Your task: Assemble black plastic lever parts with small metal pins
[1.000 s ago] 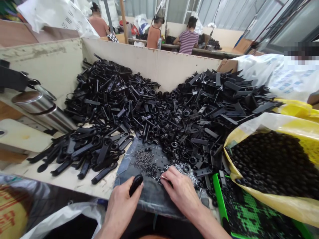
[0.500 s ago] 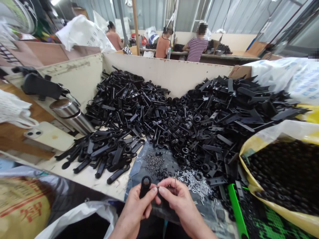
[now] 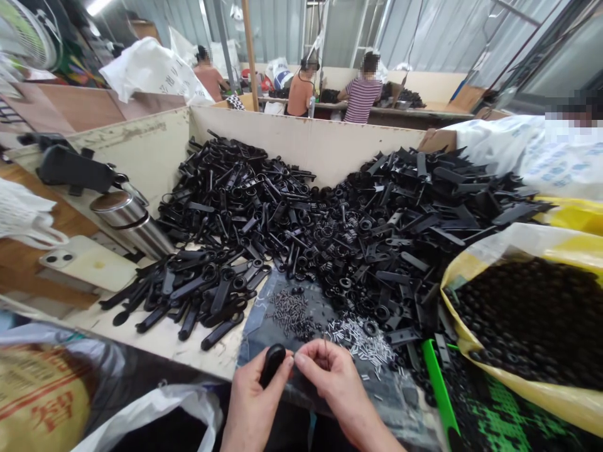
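My left hand (image 3: 257,386) is closed round a black plastic handle-like part (image 3: 272,365), whose smooth rounded side faces up. Close beside it, my right hand (image 3: 326,371) has thumb and fingers pinched together near the left fingertips. Whatever that pinch holds is too small to make out; a thin brownish line shows by its index finger. Just beyond the hands lie a heap of small dark screws (image 3: 291,314) and a scatter of silvery pins (image 3: 365,342) on a dark plastic sheet (image 3: 257,326). Similar black handles with ring ends (image 3: 219,292) lie in a pile to the left.
Large heaps of black parts (image 3: 235,182) fill the boxed table. A steel flask (image 3: 134,220) and a phone (image 3: 89,263) stand at left. On the right are a yellow-edged sack (image 3: 452,276) of black pieces and a green tray (image 3: 438,389). Several people sit further back.
The black part has turned in my left hand: its open ring end faced up before, and a smooth rounded side does now. My right hand stays pinched close by. The view has shifted slightly.
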Demonstrator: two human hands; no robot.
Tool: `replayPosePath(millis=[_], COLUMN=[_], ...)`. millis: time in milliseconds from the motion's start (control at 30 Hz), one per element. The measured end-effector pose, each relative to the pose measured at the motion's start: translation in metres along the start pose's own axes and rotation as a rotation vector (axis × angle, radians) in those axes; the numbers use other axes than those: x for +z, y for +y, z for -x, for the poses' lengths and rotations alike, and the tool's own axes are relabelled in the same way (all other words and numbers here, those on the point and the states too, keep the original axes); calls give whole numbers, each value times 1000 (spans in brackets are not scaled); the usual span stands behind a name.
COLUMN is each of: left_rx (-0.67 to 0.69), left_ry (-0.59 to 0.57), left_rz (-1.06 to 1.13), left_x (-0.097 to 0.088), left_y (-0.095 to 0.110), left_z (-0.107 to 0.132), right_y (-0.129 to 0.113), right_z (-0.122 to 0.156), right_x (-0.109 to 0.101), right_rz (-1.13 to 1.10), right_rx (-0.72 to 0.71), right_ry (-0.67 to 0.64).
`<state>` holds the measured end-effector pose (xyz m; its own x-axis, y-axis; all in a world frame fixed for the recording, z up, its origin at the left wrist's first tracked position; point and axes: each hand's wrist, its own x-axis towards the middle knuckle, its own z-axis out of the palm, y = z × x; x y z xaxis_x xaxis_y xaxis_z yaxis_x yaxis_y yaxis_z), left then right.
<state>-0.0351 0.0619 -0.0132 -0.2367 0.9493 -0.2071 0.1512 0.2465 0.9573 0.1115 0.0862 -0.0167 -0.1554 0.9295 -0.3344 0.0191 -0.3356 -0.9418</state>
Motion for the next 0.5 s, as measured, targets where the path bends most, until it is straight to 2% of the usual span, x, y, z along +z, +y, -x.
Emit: replayPosePath(millis=[100, 233, 300, 400, 500], left_rx=[-26, -196, -281, -301, -321], left_ry=[15, -5, 6, 42, 43], left_rz=[-30, 127, 217, 243, 234], left_x=[1, 4, 5, 5, 4], left_y=[-1, 3, 7, 10, 11], left_z=[1, -1, -2, -1, 1], right_y=[-2, 0, 4, 12, 16], right_z=[4, 7, 7, 8, 15], right_x=[-3, -11, -13, -18, -35], right_rz=[106, 421, 567, 794, 833], right_rx=[-83, -394, -500, -569, -578], right_ry=[16, 27, 19, 22, 90])
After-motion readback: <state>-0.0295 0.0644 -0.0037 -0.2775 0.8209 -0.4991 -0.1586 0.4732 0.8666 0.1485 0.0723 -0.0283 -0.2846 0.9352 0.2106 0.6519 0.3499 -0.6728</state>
